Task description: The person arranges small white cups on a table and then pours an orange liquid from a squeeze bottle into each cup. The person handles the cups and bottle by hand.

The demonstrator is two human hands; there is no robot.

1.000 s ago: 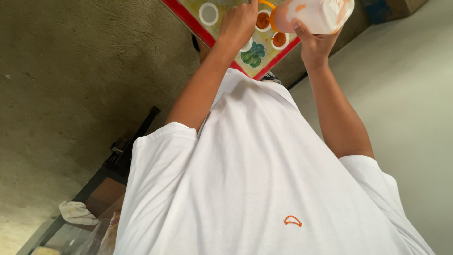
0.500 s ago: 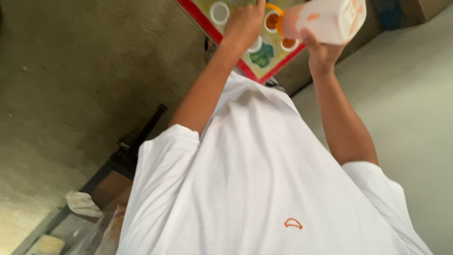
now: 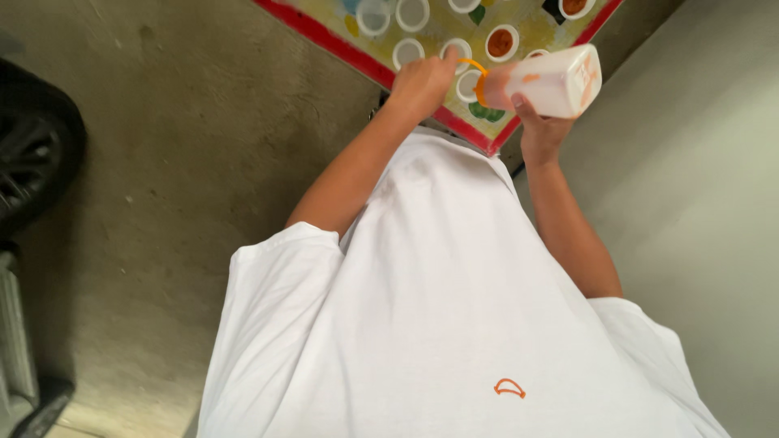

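My right hand (image 3: 537, 130) grips a white plastic bottle (image 3: 560, 79) with orange sauce inside, tipped on its side so its orange-ringed mouth (image 3: 484, 83) points left. My left hand (image 3: 420, 81) is closed around a small white cup (image 3: 466, 85) right at that mouth. Both hands are over a table (image 3: 466, 134) with a red edge and a colourful patterned top. Several small white cups (image 3: 408, 52) stand on it, some empty, some filled with orange-brown sauce (image 3: 501, 41). My white shirt fills the lower view.
Bare concrete floor (image 3: 178, 162) lies to the left of the table. A dark tyre (image 3: 32, 162) stands at the far left. A plain grey wall (image 3: 698, 203) runs along the right side.
The bottle has tipped lower, with its mouth now beside the cup in my left hand. The view has shifted, so more of the table's cups show.
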